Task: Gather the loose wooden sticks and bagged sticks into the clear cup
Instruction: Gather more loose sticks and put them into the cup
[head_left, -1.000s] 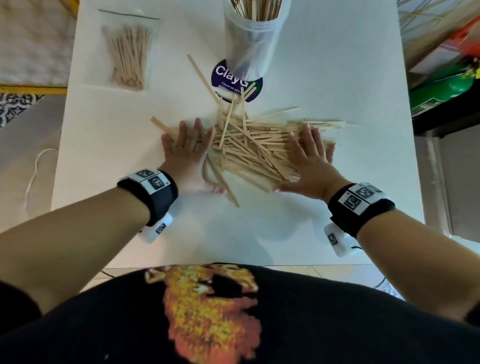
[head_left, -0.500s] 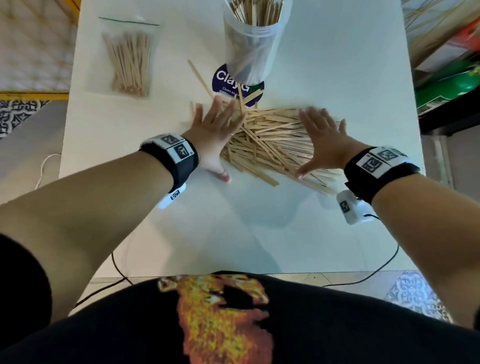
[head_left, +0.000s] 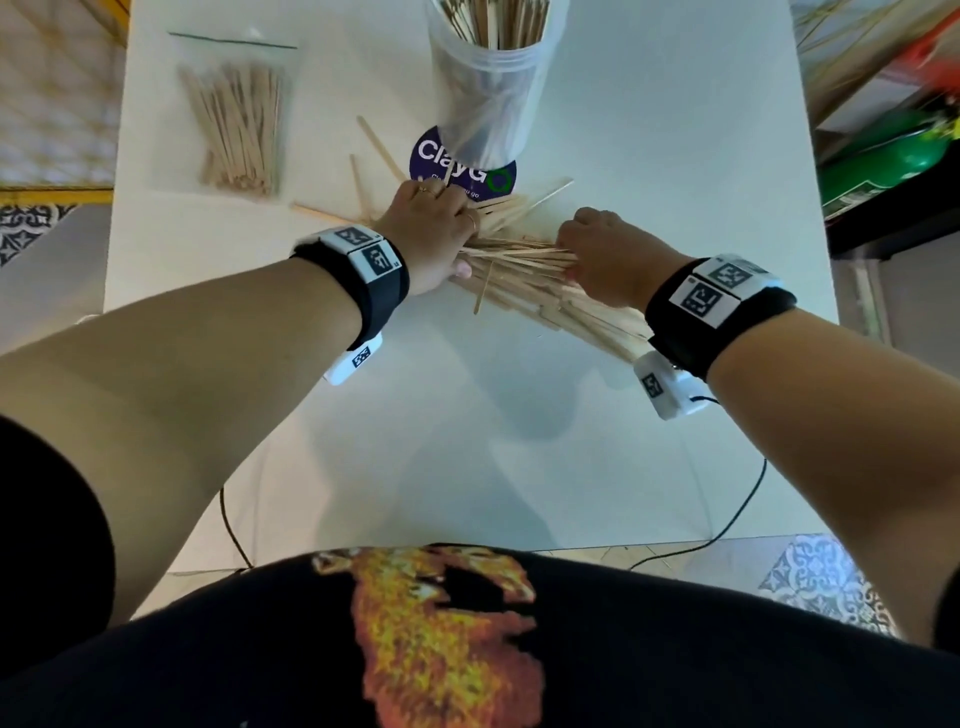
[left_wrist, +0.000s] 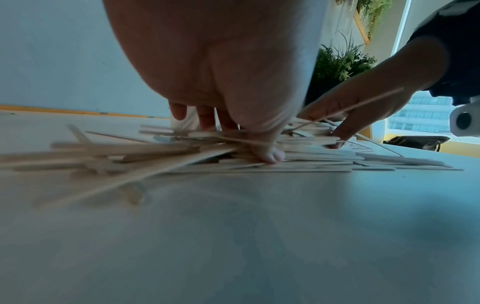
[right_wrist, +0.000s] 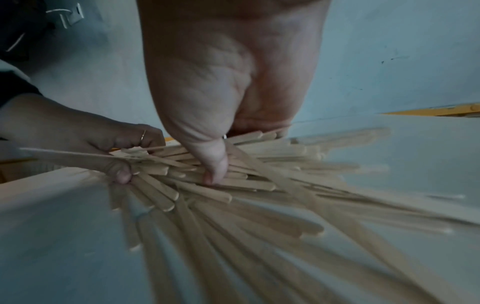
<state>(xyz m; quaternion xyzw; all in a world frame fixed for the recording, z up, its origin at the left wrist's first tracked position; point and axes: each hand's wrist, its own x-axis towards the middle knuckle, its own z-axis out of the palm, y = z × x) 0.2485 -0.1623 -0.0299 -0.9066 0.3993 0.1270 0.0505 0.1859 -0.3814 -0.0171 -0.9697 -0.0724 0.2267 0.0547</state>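
A heap of loose wooden sticks lies on the white table in front of the clear cup, which stands upright with several sticks in it. My left hand grips the left end of the heap, fingers curled over it and thumb under. My right hand grips the right part of the heap, thumb pressed on the sticks. A clear bag of sticks lies flat at the far left of the table.
A round purple sticker is on the table under the cup's near side. A few stray sticks fan out left of the cup. Black cables hang off the near edge. A green object sits right of the table.
Both hands went from flat and spread at the sides of the heap to curled round it. The sticks have been pushed closer together, nearer the cup.
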